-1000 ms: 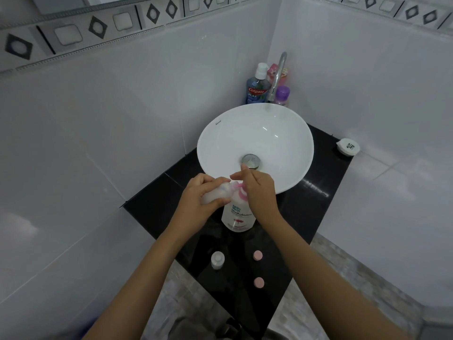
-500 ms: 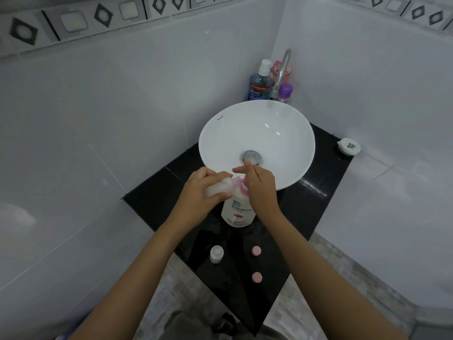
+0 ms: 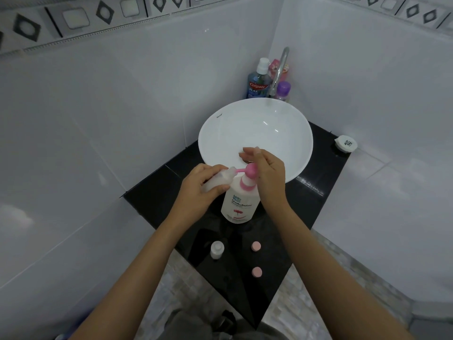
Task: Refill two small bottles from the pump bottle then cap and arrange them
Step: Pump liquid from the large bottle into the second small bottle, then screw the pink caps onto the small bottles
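Observation:
A white pump bottle (image 3: pixel 241 202) with a pink pump head stands on the black counter in front of the basin. My left hand (image 3: pixel 201 190) grips a small translucent bottle (image 3: pixel 220 179), tilted with its mouth at the pink nozzle. My right hand (image 3: pixel 267 173) rests beside and over the pump head, fingers spread and slightly lifted. A second small bottle (image 3: pixel 217 250) stands uncapped nearer to me. Two pink caps (image 3: pixel 256 246) (image 3: pixel 256 272) lie on the counter to its right.
A white round basin (image 3: pixel 257 133) sits behind the pump bottle, with a chrome tap (image 3: pixel 279 69). A blue mouthwash bottle (image 3: pixel 258 82) and other bottles stand in the corner. A small white lidded pot (image 3: pixel 345 143) sits at the counter's (image 3: pixel 313 200) right edge.
My right hand has lifted off the pump head, which has risen and now shows. The left hand still holds the small bottle at the nozzle.

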### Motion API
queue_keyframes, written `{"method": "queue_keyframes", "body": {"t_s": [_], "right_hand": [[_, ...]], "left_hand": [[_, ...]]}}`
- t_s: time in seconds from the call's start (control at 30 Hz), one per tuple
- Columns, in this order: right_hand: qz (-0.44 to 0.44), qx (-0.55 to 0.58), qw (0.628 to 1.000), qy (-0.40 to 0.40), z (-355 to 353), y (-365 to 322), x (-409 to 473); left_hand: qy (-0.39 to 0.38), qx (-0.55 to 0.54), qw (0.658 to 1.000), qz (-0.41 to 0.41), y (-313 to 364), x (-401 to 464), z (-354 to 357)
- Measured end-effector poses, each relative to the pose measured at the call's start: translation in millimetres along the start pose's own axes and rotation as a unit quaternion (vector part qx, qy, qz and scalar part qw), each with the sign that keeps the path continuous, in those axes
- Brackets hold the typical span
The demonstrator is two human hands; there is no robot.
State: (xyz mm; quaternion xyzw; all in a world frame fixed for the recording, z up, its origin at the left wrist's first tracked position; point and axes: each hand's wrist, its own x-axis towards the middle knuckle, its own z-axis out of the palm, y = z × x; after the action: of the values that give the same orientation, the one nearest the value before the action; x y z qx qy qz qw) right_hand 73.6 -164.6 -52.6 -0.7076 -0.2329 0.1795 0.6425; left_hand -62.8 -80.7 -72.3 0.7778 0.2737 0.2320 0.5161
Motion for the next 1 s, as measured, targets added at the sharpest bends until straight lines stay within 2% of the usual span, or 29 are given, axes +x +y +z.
{"method": "queue_keyframes", "body": {"t_s": [0.47, 0.73, 0.87, 1.0], "right_hand": [[0.004, -0.018, 1.000, 0.010, -6.4, 5.3, -9.4], [-0.004, -0.074, 0.997, 0.030, -22.4, 9.3, -29.4], [0.013, -0.063, 0.996, 0.059, -41.5, 20.3, -56.0], [0.061, -0.163, 0.983, 0.057, -60.1, 69.3, -81.4]], "left_hand": [[0.037, -0.054, 0.998, -0.015, -0.6, -14.5, -9.9], [0.007, -0.042, 0.998, -0.044, -11.4, -43.7, -0.4], [-0.008, -0.048, 0.997, -0.053, -20.5, -63.3, 6.4], [-0.022, -0.048, 0.997, -0.061, -26.5, -81.8, 13.0]]}}
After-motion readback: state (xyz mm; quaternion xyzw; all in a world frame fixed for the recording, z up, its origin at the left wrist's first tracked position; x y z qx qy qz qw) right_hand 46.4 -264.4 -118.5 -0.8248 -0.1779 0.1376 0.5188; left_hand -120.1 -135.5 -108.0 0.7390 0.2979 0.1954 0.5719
